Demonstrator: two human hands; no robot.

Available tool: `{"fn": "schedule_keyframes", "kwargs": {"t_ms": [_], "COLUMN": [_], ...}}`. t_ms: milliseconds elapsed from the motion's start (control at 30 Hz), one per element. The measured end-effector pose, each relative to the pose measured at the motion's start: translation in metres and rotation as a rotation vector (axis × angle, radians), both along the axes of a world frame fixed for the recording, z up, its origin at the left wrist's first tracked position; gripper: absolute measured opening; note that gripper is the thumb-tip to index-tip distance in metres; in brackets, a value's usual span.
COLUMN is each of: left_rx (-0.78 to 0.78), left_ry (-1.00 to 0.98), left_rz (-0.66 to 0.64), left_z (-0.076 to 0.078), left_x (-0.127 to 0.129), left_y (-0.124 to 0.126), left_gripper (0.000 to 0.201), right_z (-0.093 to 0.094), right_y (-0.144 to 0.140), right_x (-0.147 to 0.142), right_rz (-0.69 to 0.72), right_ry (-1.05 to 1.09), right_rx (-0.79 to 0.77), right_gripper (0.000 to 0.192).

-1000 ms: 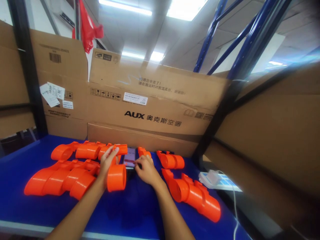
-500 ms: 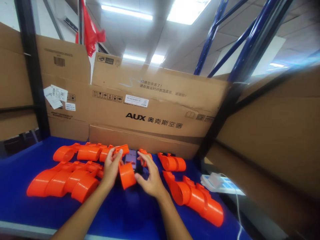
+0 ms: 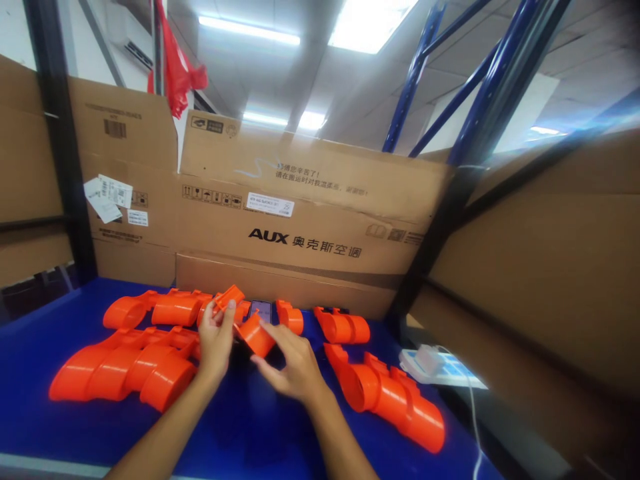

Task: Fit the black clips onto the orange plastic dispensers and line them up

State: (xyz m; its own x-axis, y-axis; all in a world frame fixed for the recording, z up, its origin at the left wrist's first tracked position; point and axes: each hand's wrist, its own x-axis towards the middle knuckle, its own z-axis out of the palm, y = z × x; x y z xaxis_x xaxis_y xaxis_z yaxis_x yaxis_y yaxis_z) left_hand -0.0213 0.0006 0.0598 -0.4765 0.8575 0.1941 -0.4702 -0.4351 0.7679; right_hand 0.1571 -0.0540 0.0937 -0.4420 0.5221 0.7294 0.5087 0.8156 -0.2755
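My left hand [image 3: 216, 340] pinches a bright orange plastic piece [image 3: 230, 298] between thumb and fingers, tilted above the blue table. Just to its right is a short, wide orange ring [image 3: 257, 335]. The fingers of my right hand [image 3: 295, 365] rest on the ring's upper right side, with the thumb at its lower edge. Whether ring and piece are one part is hidden behind my left fingers. Behind the ring a phone [image 3: 261, 311] lies with its screen lit.
Rows of similar orange ring parts lie at left [image 3: 117, 363] and right [image 3: 395, 397] on the blue table [image 3: 240, 427]. A cardboard wall [image 3: 310, 273] closes off the back. A white power strip [image 3: 445, 367] with a cable sits at the right edge.
The orange ring has tilted and risen a little. My right hand has moved left onto it, from beside it. The piece in my left hand has turned and shifted left.
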Motion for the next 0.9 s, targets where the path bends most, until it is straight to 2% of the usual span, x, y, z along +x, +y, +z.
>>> {"fn": "schedule_keyframes", "kwargs": {"t_ms": [133, 233, 367, 467, 633, 767, 900], "left_rx": [-0.013, 0.017, 0.019, 0.019, 0.026, 0.043, 0.053], "left_ry": [0.008, 0.072, 0.144, 0.147, 0.147, 0.158, 0.186], "left_rz": [-0.105, -0.171, -0.142, -0.144, -0.171, -0.171, -0.178], "left_z": [0.000, 0.003, 0.004, 0.004, 0.004, 0.004, 0.004], "left_x": [0.002, 0.005, 0.005, 0.004, 0.004, 0.006, 0.006], "left_y": [-0.001, -0.005, -0.008, -0.009, -0.012, -0.014, -0.014], "left_gripper": [0.061, 0.063, 0.056, 0.049, 0.041, 0.039, 0.038], "right_z": [-0.003, -0.002, 0.002, 0.003, -0.004, -0.007, -0.008], "right_y": [0.008, 0.018, 0.032, 0.037, 0.039, 0.043, 0.051], "right_x": [0.006, 0.023, 0.052, 0.069, 0.080, 0.081, 0.080], "right_rz": [-0.072, -0.286, -0.620, -0.771, -0.935, -0.986, -0.970], "right_ry": [0.100, 0.279, 0.456, 0.379, 0.154, 0.065, -0.012], "right_rx": [0.012, 0.024, 0.033, 0.033, -0.091, -0.122, -0.170], "right_gripper": [0.055, 0.052, 0.058, 0.057, 0.050, 0.047, 0.045]}}
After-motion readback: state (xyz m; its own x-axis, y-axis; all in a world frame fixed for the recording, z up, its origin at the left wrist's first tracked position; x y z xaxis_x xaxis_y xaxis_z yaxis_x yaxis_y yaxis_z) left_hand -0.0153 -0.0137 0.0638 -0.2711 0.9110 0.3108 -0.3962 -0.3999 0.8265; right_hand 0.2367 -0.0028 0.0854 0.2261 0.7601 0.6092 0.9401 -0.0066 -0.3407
